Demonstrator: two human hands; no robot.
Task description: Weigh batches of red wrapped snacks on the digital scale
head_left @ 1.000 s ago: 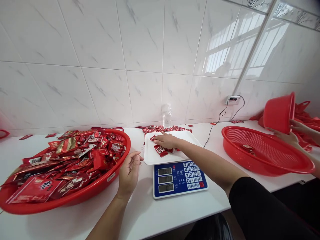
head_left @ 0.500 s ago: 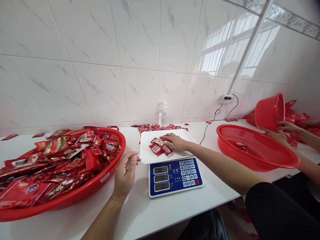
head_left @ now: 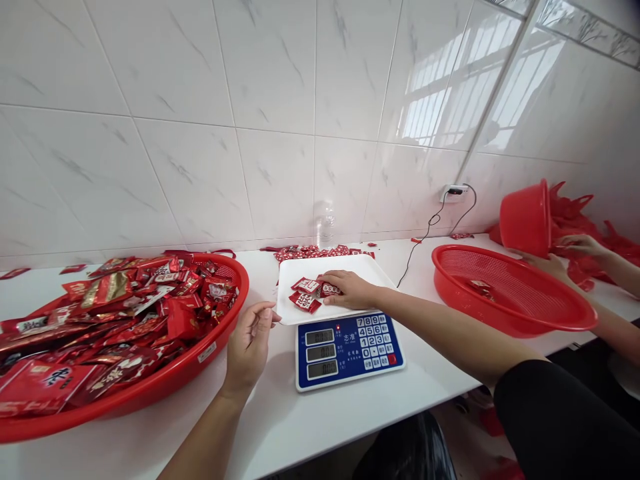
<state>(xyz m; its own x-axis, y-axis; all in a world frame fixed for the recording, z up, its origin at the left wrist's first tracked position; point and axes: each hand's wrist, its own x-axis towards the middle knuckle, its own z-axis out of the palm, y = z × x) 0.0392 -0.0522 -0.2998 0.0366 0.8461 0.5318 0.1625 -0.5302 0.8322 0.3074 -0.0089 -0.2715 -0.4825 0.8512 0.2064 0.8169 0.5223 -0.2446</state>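
Note:
My right hand reaches over the white scale tray, its fingers and thumb closed around a small red packet. The fingers partly cover that packet. Two more small packets, a red one with white lettering and another red packet, lie just left of it on the tray. Beside the tray's front left corner is my left hand, fingers curled in loosely with nothing visible in them. Below the tray shows the blue keypad panel of the scale, with lit displays too blurred to read surely.
On the left stands a red basket heaped with red packets. Another red basket, with a few packets inside, sits to the right. There a co-worker's hands hold a red basin. A clear bottle and patterned packets are behind the scale.
My right hand has moved slightly left and closed over one packet, covering more of it. The co-worker's basin has shifted left. My left hand stays by the tray corner.

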